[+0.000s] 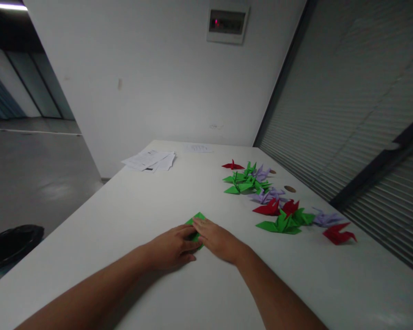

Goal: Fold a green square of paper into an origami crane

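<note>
A small green sheet of origami paper lies folded on the white table, one corner pointing away from me. My left hand rests on its left side, fingers stretched out and a little apart. From the right, my right hand lies over the paper with its fingers extended flat, pressing on it. Most of the paper is hidden beneath both hands, so its folds cannot be made out.
Along the table's right side lie several folded paper cranes: green, purple and red. Printed sheets lie at the far left edge. A black-lined bin stands on the floor at left. Blinds border the right side.
</note>
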Demonstrator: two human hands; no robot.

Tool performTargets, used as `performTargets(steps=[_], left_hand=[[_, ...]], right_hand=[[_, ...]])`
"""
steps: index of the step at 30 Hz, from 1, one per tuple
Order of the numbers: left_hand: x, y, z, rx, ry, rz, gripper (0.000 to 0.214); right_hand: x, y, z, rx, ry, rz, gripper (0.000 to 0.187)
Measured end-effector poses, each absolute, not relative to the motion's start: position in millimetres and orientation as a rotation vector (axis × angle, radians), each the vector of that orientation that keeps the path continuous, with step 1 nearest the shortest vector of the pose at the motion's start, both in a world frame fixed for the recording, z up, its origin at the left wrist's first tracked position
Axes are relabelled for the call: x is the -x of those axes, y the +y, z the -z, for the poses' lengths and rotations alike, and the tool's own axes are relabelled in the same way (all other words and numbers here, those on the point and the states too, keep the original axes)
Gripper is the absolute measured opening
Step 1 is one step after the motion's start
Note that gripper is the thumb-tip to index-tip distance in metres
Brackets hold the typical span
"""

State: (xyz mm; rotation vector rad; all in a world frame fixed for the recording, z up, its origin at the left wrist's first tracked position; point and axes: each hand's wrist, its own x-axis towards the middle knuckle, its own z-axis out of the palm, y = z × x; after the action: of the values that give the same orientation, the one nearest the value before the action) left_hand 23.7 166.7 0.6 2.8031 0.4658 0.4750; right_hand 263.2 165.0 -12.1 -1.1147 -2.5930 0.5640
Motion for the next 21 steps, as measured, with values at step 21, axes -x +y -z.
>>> performTargets(steps=[21], left_hand=[[-20.1, 162.4, -2.9, -2.873, 0.513, -0.347, 0.042]], right_hand=[[-269.5, 163.7, 9.5, 1.463, -2.673, -0.355, 0.078]])
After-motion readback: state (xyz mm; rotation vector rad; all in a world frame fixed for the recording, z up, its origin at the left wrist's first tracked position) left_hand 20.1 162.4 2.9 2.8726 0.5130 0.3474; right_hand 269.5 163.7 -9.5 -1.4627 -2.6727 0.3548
